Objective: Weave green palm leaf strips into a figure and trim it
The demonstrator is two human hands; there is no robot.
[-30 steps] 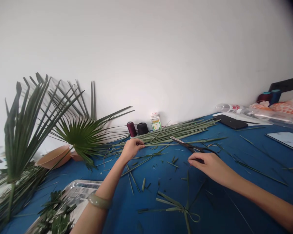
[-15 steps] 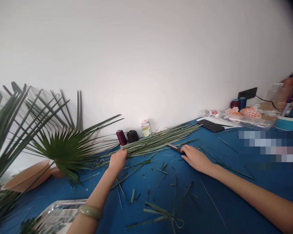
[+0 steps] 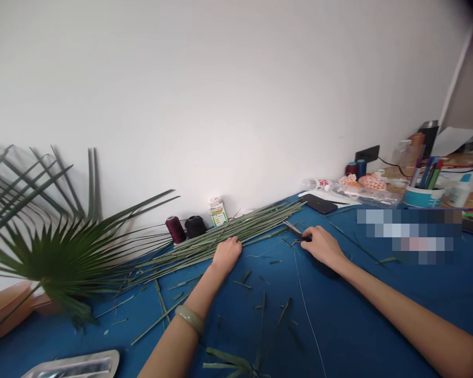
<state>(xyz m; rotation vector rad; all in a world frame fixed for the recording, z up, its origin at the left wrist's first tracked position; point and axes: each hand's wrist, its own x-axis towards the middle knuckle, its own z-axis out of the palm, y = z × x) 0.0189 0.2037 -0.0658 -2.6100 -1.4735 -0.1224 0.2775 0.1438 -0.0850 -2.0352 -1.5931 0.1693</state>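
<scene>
Long, narrow green palm leaf strips (image 3: 256, 220) lie in a loose bundle slanting across the back of the blue table. My left hand (image 3: 227, 254), with a pale green bangle at the wrist, is closed at the near edge of the bundle. Its curled fingers seem to grip strips there, though their tips are hidden. In my right hand (image 3: 322, 245) are dark-handled scissors (image 3: 294, 229), blades pointing left and away over the near right part of the bundle. Whether the blades are parted I cannot tell. Leaf scraps (image 3: 244, 283) and a thin pale thread (image 3: 308, 315) lie nearer me.
A fan palm leaf (image 3: 63, 257) and an orange basin (image 3: 8, 310) stand at left. Thread spools (image 3: 175, 230) and a small box (image 3: 218, 212) stand behind the strips. A phone (image 3: 318, 203), plastic packaging and a pen pot (image 3: 423, 197) are at right. A metal tray (image 3: 110, 362) lies front left.
The view has turned to the right. My left hand has moved right along the bundle, and my right hand has shifted right with the scissors.
</scene>
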